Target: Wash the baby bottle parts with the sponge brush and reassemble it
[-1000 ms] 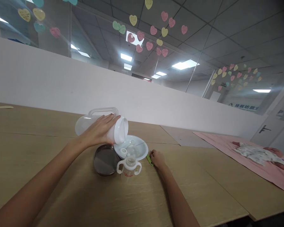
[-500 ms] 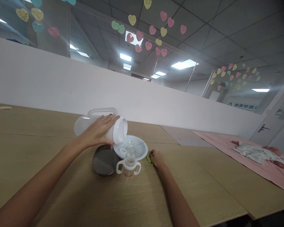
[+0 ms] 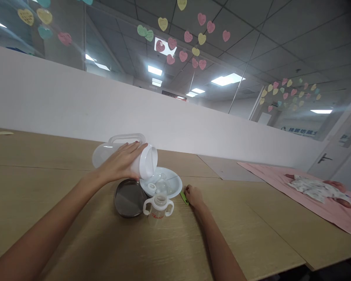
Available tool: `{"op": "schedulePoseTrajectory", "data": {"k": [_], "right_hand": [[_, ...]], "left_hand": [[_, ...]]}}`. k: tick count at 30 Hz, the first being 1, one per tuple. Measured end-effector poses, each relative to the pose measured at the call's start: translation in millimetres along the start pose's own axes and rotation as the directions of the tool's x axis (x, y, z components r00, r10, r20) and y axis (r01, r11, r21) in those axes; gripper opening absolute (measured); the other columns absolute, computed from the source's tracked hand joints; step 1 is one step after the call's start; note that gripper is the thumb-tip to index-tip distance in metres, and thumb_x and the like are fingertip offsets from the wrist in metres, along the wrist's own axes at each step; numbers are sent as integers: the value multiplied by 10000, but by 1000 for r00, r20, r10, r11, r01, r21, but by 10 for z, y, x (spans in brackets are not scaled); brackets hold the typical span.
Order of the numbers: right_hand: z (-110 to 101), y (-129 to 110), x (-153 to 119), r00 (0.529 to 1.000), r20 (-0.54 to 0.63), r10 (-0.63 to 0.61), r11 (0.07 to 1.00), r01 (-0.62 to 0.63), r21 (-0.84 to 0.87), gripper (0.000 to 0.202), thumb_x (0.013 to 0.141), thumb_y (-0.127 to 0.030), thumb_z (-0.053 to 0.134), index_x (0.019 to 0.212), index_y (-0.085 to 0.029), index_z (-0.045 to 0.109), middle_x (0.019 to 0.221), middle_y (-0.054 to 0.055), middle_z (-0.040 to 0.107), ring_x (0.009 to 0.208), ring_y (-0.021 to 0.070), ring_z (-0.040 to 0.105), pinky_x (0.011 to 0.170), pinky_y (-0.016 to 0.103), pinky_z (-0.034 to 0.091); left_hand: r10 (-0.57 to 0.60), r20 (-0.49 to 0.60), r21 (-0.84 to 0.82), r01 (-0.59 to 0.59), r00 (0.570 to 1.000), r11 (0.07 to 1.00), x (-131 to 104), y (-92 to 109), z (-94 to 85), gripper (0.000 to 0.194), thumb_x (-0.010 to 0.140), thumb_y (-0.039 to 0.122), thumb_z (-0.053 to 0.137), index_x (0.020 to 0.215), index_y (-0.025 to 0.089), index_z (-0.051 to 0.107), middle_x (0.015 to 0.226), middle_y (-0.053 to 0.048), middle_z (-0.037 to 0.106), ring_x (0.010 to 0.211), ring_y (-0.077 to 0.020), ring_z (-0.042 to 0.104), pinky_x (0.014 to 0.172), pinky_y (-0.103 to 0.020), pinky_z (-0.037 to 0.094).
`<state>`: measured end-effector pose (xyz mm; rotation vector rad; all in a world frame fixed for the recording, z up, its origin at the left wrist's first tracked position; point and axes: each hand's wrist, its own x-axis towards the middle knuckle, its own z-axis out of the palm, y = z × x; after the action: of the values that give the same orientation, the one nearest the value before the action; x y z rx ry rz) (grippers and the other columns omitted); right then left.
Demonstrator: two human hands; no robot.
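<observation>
My left hand (image 3: 121,162) grips a translucent white plastic pitcher (image 3: 101,157) and holds it tipped on its side. Its white lid end points right, above the rim of a pale blue basin (image 3: 178,186). Inside the basin lie a white ring (image 3: 151,188) and clear pieces. In front of it stands a clear baby bottle (image 3: 158,210) with two white handles, uncapped. My right hand (image 3: 194,196) rests on the table with fingers curled closed, right beside a green handle (image 3: 184,198); whatever is within the fingers is hidden.
A dark round tray (image 3: 130,199) lies left of the bottle on the wooden table (image 3: 251,226). On the right, a baby doll (image 3: 316,189) in white clothing lies on a pink mat (image 3: 280,183). A low white wall (image 3: 76,105) runs along the back.
Hardly anything differs. The view has shifted very slightly, while the tilted pitcher and both hands keep their places.
</observation>
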<state>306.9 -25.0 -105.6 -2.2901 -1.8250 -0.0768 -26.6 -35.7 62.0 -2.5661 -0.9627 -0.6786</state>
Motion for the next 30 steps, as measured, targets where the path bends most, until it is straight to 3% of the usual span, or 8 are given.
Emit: {"op": "schedulePoseTrajectory", "data": {"k": [8,12,16,20,24,30], "right_hand": [[3,0,4,1000,5,9,1000,-9,-6,267,853,-262,387,985,-152,591,946,119,647,859,190,593,653,250,346],[9,1,8,1000,4,5,1000,-5,-9,253,848,-258,396,971,-156,593,945,109,649,871,190,591,660,248,346],[8,0,8,1000,-2,3,1000,-3,-9,265,854,-260,382,975,-149,591,945,119,650,873,195,593,656,248,347],[-2,-4,5,1000,0,3,1000,-3,-4,259,850,-264,390,961,-151,596,948,122,650,887,194,591,670,246,348],[-7,-6,-2,1000,3,8,1000,-8,-3,260,852,-265,385,971,-153,588,943,120,652,874,192,596,658,244,346],[-14,-8,-10,1000,12,10,1000,-9,-17,258,854,-269,390,971,-151,587,942,124,650,883,196,594,651,243,344]], "left_hand": [[-23,8,5,23,1000,1000,-4,-30,33,951,600,553,639,1357,162,216,1367,-178,329,1282,-328,256,1027,-462,222],[-64,-56,-89,59,996,994,-3,-54,21,985,566,567,658,1354,165,224,1359,-158,355,1259,-335,292,994,-437,291],[-212,-136,-238,176,968,955,-30,-43,-143,983,558,604,644,1359,221,221,1323,-110,420,1184,-333,398,911,-417,391],[-328,-133,-299,277,935,913,-89,24,-403,1035,528,620,658,1373,225,208,1329,-107,422,1163,-350,420,893,-443,410],[-202,-46,-317,177,978,932,-133,165,-527,1061,489,604,691,1373,274,207,1349,-79,408,1157,-345,431,895,-442,412],[53,47,-300,-36,997,953,-128,435,-475,954,566,555,663,1368,293,216,1384,-50,361,1224,-320,364,962,-415,360]]}}
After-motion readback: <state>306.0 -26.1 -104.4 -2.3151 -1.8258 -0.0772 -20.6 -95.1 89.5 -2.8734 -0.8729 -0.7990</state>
